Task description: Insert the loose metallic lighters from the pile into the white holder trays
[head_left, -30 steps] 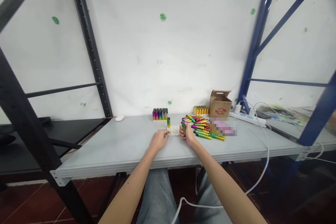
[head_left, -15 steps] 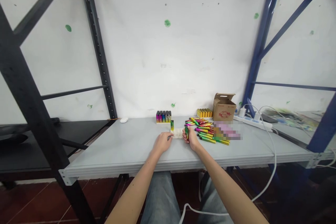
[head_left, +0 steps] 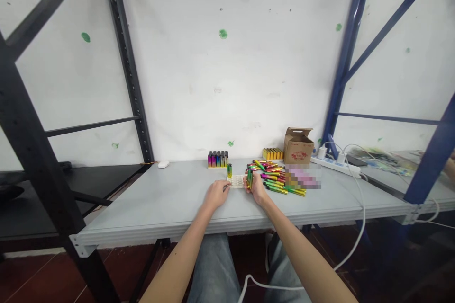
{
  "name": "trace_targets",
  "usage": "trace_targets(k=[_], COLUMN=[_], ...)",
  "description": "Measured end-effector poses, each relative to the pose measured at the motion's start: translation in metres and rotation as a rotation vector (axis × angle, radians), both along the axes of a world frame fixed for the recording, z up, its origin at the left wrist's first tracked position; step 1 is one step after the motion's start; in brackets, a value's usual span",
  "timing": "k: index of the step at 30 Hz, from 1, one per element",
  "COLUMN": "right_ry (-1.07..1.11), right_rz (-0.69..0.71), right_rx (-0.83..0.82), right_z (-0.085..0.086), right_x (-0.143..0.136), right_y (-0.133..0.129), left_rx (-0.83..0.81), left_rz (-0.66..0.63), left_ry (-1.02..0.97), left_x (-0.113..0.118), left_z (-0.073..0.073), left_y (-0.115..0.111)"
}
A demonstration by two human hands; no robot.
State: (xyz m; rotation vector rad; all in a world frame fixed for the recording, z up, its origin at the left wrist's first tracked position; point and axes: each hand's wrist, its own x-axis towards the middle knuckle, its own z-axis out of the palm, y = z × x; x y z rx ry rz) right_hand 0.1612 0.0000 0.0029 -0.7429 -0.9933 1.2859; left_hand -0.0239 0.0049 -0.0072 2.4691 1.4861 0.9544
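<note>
A pale tray (head_left: 237,182) with rows of sockets lies on the table between my hands. One green-gold lighter (head_left: 229,171) stands upright at its far left corner. My left hand (head_left: 216,194) is closed beside the tray's near left corner; a small dark bit shows at its fingers, too small to name. At the tray's right end my right hand (head_left: 256,188) is wrapped round green lighters (head_left: 250,180), held roughly upright; the fingers partly hide them. Just right of that hand lies a loose pile of shiny green, gold, red and pink lighters (head_left: 275,184).
Behind the tray stands a filled block of purple, blue and gold lighters (head_left: 218,159). A yellow block (head_left: 273,153) and an open cardboard box (head_left: 298,147) are at the back right. A power strip (head_left: 336,165) with white cables lies farther right. Metal posts flank the table (head_left: 152,208).
The whole view has shifted slightly left. My left hand has drawn back a little from the tray's edge. In my right hand the green lighters show more clearly.
</note>
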Motion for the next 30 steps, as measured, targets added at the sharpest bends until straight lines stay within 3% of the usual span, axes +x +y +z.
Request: trace_targets(k=[5,10,17,20,24,30], right_ry=[-0.018,-0.107,-0.353,-0.507,-0.681,-0.78], right_rz=[-0.031,-0.07,-0.354,-0.444,-0.568,-0.444], right_rx=[-0.008,0.099,0.371,0.468,0.457,0.356], right_z=[0.002,0.004,0.004,0.005,0.011,0.018], right_x=[-0.001,0.001,-0.002,-0.003,0.001,0.005], right_y=[-0.007,-0.014,-0.019,-0.01,0.018,0.048], left_rx=[0.011,-0.007,0.007,0.014,0.037,0.047], left_rz=[-0.013,-0.013,-0.023,-0.04,-0.063,-0.094], left_ry=[-0.002,0.015,0.019,0.02,0.03,0.036], left_x=[-0.001,0.0,0.001,0.0,0.0,0.0], left_z=[-0.003,-0.002,0.001,0.003,0.004,0.004], left_y=[0.003,0.003,0.0,-0.003,-0.005,-0.005])
